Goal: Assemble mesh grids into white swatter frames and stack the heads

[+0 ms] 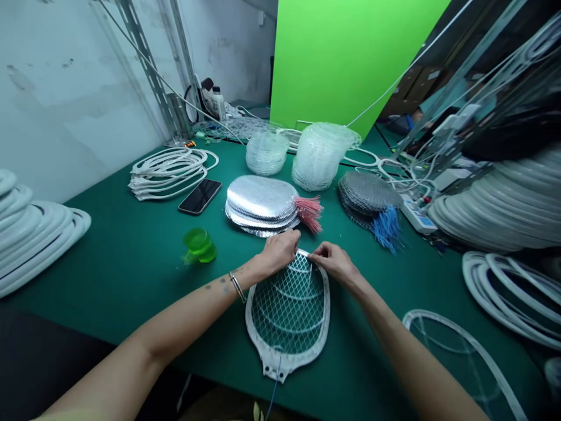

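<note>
A white oval racket frame (326,316) with diamond-pattern mesh (284,310) lies before me on the green table, its notched neck towards me. A thin blue wire (272,397) trails from the neck off the near edge. My left hand (281,250) is closed at the frame's far rim, left of its middle, fingers bent down against it. On the other side of that rim, my right hand (333,261) pinches the frame with thumb and forefinger. The fingertips partly cover the rim there, and whether they also hold something small is hidden.
Beyond my hands lie stacked silver mesh sheets (260,199) with red wires and dark mesh sheets (368,193) with blue wires. A green tape roll (199,244) and a phone (200,196) are at left. White frames (508,292) pile up at right, clear mesh bundles (322,155) behind.
</note>
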{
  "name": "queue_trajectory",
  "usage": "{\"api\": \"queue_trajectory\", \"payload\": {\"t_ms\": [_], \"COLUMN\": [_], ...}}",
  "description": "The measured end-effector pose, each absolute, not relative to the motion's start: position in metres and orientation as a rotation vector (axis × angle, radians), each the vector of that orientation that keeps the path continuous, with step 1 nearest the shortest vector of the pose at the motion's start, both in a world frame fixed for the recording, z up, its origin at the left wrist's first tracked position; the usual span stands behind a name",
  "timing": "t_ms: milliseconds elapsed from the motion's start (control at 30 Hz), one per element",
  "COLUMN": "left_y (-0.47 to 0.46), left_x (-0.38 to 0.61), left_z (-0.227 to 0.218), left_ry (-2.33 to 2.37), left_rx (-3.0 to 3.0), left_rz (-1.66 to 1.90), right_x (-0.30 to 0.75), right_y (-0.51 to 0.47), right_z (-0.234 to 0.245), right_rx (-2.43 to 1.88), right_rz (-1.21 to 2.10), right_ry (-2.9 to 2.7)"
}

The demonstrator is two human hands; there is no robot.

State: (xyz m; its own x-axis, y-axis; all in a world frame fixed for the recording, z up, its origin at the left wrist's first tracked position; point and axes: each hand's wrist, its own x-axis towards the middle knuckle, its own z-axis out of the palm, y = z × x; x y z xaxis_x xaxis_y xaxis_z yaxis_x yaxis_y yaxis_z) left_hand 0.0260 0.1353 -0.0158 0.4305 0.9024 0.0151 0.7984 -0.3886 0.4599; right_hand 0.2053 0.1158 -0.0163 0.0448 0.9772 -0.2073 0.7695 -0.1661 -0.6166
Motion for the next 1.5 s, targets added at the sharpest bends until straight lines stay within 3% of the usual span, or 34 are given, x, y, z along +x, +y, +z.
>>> {"api": "queue_trajectory", "payload": {"t_ms": [100, 200, 367, 633, 1233, 1400, 1500], "left_y": [0.112, 0.069, -0.001, -0.022, -0.033, -0.031, -0.026], "left_x": [0.008, -0.026, -0.076, -0.064, -0.045, -0.044, -0.044], "left_z": [-0.007, -0.001, -0.016, -0.029, -0.036, -0.016, -0.005], "left_ry": [1.424, 1.027, 0.530, 0.500, 0.643, 0.666, 0.612], "left_rx": [2.280, 2.330, 2.563, 2.747, 2.770, 2.763, 2.686], "left_rz": [0.526, 0.681, 0.483, 0.521, 0.459, 0.333, 0.243], "right_x": [0.206, 0.200, 0.170, 0.173, 0.190, 0.192, 0.193], "right_y": [0.075, 0.002, -0.104, -0.112, -0.105, -0.097, -0.082], "right_z": [-0.005, 0.001, -0.019, -0.038, -0.022, -0.016, -0.013], "right_rx": [-1.957, -1.742, -1.198, -1.246, -1.302, -1.338, -1.587], "right_rz": [0.678, 0.507, 0.356, 0.185, 0.341, 0.605, 0.687], "right_ry": [-1.693, -1.842, -2.193, -2.261, -2.286, -2.273, -2.122]}}
